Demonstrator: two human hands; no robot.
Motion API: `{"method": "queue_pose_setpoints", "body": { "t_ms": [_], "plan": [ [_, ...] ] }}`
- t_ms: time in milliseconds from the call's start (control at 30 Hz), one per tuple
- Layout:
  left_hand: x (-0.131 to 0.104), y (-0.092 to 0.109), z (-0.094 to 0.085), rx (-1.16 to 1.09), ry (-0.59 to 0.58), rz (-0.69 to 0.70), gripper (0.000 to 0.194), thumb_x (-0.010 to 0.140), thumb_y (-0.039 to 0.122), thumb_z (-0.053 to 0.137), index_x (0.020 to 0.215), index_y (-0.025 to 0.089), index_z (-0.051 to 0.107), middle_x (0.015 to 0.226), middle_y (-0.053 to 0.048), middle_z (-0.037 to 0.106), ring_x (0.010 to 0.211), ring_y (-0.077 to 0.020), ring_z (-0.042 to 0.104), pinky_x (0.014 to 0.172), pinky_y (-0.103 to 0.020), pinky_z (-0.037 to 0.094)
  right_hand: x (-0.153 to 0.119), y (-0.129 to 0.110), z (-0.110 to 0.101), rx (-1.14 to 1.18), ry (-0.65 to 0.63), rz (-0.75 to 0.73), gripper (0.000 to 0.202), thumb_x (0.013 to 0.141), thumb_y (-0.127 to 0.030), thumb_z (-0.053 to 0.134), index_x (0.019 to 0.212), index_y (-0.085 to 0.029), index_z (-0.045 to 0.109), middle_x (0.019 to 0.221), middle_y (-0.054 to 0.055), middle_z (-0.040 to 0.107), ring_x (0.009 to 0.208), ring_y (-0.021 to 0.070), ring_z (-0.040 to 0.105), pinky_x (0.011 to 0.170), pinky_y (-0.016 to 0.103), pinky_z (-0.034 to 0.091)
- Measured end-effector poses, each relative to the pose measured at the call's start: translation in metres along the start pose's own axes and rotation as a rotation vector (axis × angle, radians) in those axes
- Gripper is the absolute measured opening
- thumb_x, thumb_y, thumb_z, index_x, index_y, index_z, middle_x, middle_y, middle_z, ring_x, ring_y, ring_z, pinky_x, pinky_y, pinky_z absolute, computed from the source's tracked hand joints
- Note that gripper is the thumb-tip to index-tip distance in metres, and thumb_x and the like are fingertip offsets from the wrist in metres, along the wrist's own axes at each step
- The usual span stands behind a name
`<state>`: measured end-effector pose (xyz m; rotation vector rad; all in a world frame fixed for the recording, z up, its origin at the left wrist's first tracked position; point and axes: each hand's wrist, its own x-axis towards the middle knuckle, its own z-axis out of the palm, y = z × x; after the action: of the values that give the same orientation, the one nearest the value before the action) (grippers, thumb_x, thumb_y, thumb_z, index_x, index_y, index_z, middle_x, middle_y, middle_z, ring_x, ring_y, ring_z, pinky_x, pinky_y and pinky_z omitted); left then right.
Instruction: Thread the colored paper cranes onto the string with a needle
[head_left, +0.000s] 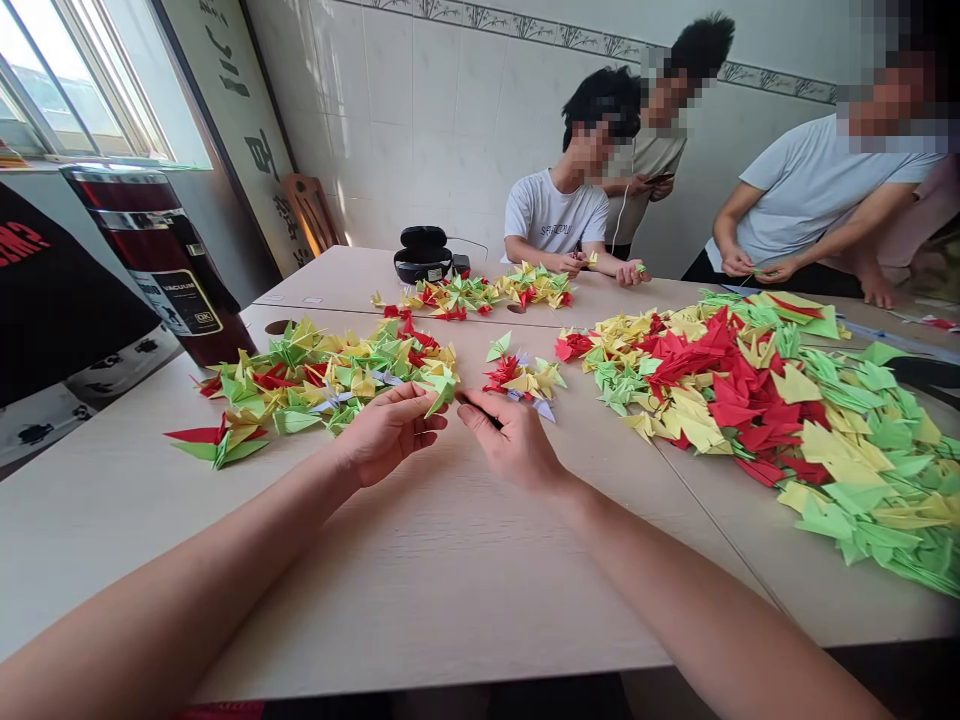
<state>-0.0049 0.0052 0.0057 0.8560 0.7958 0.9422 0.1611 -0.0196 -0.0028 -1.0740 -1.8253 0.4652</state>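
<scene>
My left hand (394, 430) is closed, pinching a light green folded paper crane (441, 390) between thumb and fingers. Close beside it, my right hand (514, 440) is closed with its fingertips near the crane. Something thin and dark seems to lie in the right fingers, but I cannot make out what it is. A small group of red, yellow, green and purple cranes (521, 378) lies just beyond my hands. To the left spreads a bigger heap of mixed cranes (330, 365), reaching up to my left hand.
A large pile of red, yellow and green cranes (750, 400) covers the table's right side. Further cranes (480, 292) lie at the far side, near an open black case (422, 255). A dark red vacuum flask (169, 270) stands left. Three people (559, 215) are across the table (420, 580).
</scene>
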Motion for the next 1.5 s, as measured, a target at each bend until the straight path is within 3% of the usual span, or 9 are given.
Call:
{"method": "queue_pose_setpoints", "body": {
  "t_ms": [467, 600, 700, 800, 900, 1233, 1500],
  "plan": [
    [-0.001, 0.000, 0.000, 0.001, -0.004, 0.009, 0.015, 0.067, 0.019, 0.068, 0.074, 0.018, 0.055, 0.074, 0.000, 0.062, 0.061, -0.0091, 0.058, 0.061, -0.023, 0.046, 0.001, 0.004, -0.001, -0.057, -0.013, -0.080, 0.025, 0.087, -0.025, 0.048, 0.100, -0.018, 0.069, 0.077, 0.003, 0.068, 0.073, 0.0155, 0.060, 0.067, 0.026, 0.047],
    [-0.001, 0.001, 0.001, 0.020, -0.003, 0.035, 0.015, 0.069, 0.021, 0.067, 0.073, 0.017, 0.052, 0.081, -0.002, 0.066, 0.070, -0.0119, 0.064, 0.068, -0.026, 0.047, 0.001, 0.003, -0.002, -0.066, -0.010, -0.074, 0.024, 0.086, -0.025, 0.048, 0.099, -0.018, 0.068, 0.081, 0.004, 0.069, 0.073, 0.0156, 0.061, 0.067, 0.026, 0.047],
    [0.001, 0.001, 0.001, 0.127, 0.070, 0.118, 0.018, 0.070, 0.026, 0.065, 0.073, 0.017, 0.049, 0.082, -0.004, 0.067, 0.073, -0.0146, 0.065, 0.071, -0.028, 0.046, 0.002, 0.004, -0.003, -0.087, 0.054, -0.063, 0.023, 0.084, -0.025, 0.052, 0.101, -0.016, 0.065, 0.087, 0.006, 0.070, 0.078, 0.0166, 0.063, 0.069, 0.026, 0.048],
    [0.005, -0.001, -0.001, 0.398, 0.160, 0.317, 0.019, 0.072, 0.031, 0.063, 0.073, 0.017, 0.051, 0.071, -0.001, 0.064, 0.069, -0.0139, 0.062, 0.067, -0.027, 0.045, 0.001, 0.004, -0.004, -0.093, 0.127, -0.088, 0.022, 0.082, -0.025, 0.054, 0.101, -0.017, 0.062, 0.091, 0.006, 0.070, 0.081, 0.0170, 0.064, 0.072, 0.026, 0.049],
    [0.006, -0.003, -0.003, 0.660, 0.191, 0.496, 0.018, 0.072, 0.032, 0.062, 0.073, 0.016, 0.055, 0.065, 0.000, 0.059, 0.063, -0.0121, 0.056, 0.059, -0.024, 0.041, 0.000, 0.001, -0.005, -0.136, 0.104, -0.091, 0.017, 0.082, -0.026, 0.055, 0.097, -0.020, 0.059, 0.085, 0.004, 0.070, 0.076, 0.0168, 0.064, 0.066, 0.026, 0.049],
    [-0.001, -0.009, 0.002, 0.898, 0.119, 0.625, 0.012, 0.074, 0.030, 0.057, 0.076, 0.018, 0.058, 0.068, -0.001, 0.060, 0.063, -0.0132, 0.055, 0.058, -0.023, 0.042, 0.000, 0.001, -0.005, -0.363, 0.034, -0.076, 0.010, 0.083, -0.025, 0.052, 0.089, -0.022, 0.060, 0.083, 0.003, 0.070, 0.073, 0.0180, 0.063, 0.063, 0.026, 0.043],
    [-0.001, -0.010, 0.001, 0.944, 0.098, 0.627, 0.012, 0.076, 0.029, 0.054, 0.076, 0.018, 0.057, 0.069, -0.002, 0.060, 0.064, -0.0134, 0.055, 0.059, -0.024, 0.043, 0.000, 0.000, -0.005, -0.421, 0.013, -0.056, 0.009, 0.083, -0.024, 0.053, 0.085, -0.022, 0.061, 0.077, 0.002, 0.069, 0.067, 0.0170, 0.061, 0.060, 0.025, 0.041]
  ]
}}
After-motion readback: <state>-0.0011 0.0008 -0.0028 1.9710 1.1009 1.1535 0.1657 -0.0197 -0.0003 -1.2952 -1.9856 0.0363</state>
